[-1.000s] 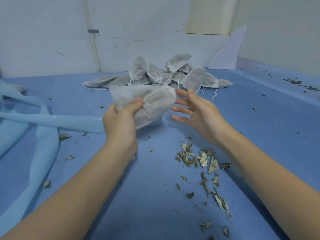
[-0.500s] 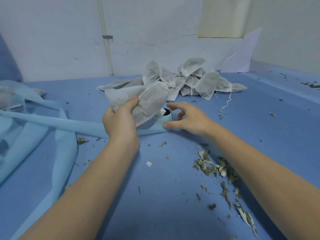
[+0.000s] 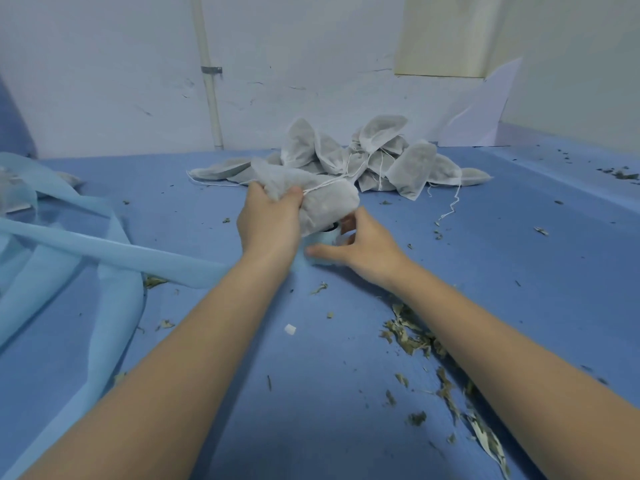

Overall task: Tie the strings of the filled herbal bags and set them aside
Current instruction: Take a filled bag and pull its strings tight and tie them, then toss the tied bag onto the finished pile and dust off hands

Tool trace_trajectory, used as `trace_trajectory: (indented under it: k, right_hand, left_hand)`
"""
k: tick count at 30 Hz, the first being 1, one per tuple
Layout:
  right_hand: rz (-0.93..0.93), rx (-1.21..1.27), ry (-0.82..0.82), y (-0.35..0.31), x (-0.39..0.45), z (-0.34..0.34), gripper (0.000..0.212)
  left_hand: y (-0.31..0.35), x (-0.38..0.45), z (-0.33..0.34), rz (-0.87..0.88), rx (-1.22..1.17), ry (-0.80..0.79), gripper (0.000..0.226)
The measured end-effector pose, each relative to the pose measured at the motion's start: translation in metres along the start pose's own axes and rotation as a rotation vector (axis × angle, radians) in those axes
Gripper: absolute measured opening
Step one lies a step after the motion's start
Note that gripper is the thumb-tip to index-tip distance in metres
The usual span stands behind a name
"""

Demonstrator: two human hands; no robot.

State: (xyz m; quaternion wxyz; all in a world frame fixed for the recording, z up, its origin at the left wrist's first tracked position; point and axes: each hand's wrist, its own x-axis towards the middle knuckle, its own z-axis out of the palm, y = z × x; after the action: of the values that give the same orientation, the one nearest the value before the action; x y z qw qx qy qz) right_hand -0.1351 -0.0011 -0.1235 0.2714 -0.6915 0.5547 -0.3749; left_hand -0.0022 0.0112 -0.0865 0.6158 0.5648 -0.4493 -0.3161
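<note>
Head view, only camera. Left hand (image 3: 268, 225) grips a filled herbal bag (image 3: 322, 202) near its neck, thumb and fingers curled around the gathered cloth, bag body sticking out to the right, held above the table. White drawstring (image 3: 323, 184) runs from the thumb across the top of the bag toward the pile behind.

Right hand (image 3: 360, 245) is low on the table, just under and right of the held bag, fingers and thumb curled around a small light-blue object (image 3: 322, 242) with a dark opening at the top; mostly hidden by the bag and both hands, cannot tell what it is. Thumb on the near side, fingers on the far side.

Pile of filled bags (image 3: 381, 157) sits at the far middle of the blue table cover (image 3: 311, 410), close to the wall, strings hanging loose, one string (image 3: 450, 206) trailing forward to the right. A flat bag (image 3: 221, 169) lies at the left edge of the pile.

Light-blue fabric strips (image 3: 86, 251) are draped across the left side, one strip reaching under the left forearm. Dried leaf scraps (image 3: 415, 337) are scattered near the right forearm, more down at lower right. Small white bit (image 3: 290, 329) lies between the forearms. White pipe (image 3: 209, 81) runs up the back wall.
</note>
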Motion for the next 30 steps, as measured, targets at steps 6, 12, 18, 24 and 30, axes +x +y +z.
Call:
trace_trajectory:
  k: [6, 12, 18, 24, 30]
  right_hand:
    - [0.023, 0.114, -0.104, 0.007, -0.012, -0.018, 0.047]
    - [-0.001, 0.077, 0.087, 0.011, -0.011, -0.014, 0.035]
    - [-0.024, 0.033, 0.213, 0.012, -0.010, -0.013, 0.030]
    - [-0.009, 0.066, 0.272, 0.011, -0.010, -0.016, 0.017]
    - [-0.047, -0.050, 0.258, 0.010, -0.014, -0.015, 0.016]
  left_hand:
    - [0.003, 0.007, 0.011, -0.001, 0.101, -0.013, 0.016]
    - [0.004, 0.009, 0.017, -0.024, 0.112, 0.005, 0.026]
    - [0.003, 0.011, 0.017, -0.069, 0.079, 0.004, 0.031]
    - [0.003, 0.010, 0.017, -0.097, 0.076, 0.006, 0.031]
    - [0.004, 0.008, 0.017, -0.095, 0.073, 0.003, 0.030]
